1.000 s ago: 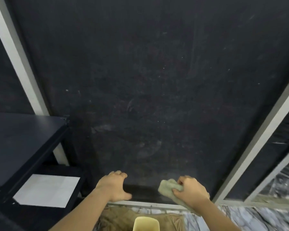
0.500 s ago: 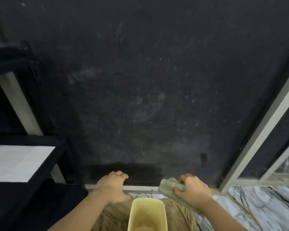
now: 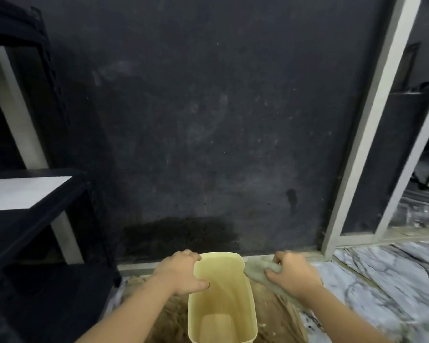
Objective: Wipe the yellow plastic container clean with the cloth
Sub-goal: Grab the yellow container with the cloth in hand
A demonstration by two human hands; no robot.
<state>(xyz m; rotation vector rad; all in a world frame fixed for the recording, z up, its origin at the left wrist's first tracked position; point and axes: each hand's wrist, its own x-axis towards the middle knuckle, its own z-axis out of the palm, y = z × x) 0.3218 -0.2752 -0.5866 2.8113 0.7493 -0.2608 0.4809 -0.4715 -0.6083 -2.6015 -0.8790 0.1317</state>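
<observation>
Left grip: the left hand [image 3: 181, 274] holds the far-left rim of the yellow plastic container [image 3: 222, 300], fingers curled over the outside and the thumb hooked inside the wall (a steadying hold, by the look of it, so the tub does not slide under the wipe).

Right grip: the right hand [image 3: 291, 276] is closed round a bunched greenish cloth [image 3: 256, 271], which sticks out on the container's side of that grip.

Container: upright and open-mouthed, between the two grips, touching the left one; its right rim sits just beside the cloth, though whether they touch cannot be told. It stands on a brown mat [image 3: 270, 318] on the marbled floor [image 3: 372, 288].

Why so held: one hand anchors, the other carries the wiper, which suits a two-handed clean.

Stage: judged as just before the first wipe; the cloth is not yet inside.

Beyond the grips: a dark wall [image 3: 208, 120] stands ahead, and a black shelf unit [image 3: 30, 194] stands outside the left grip.
</observation>
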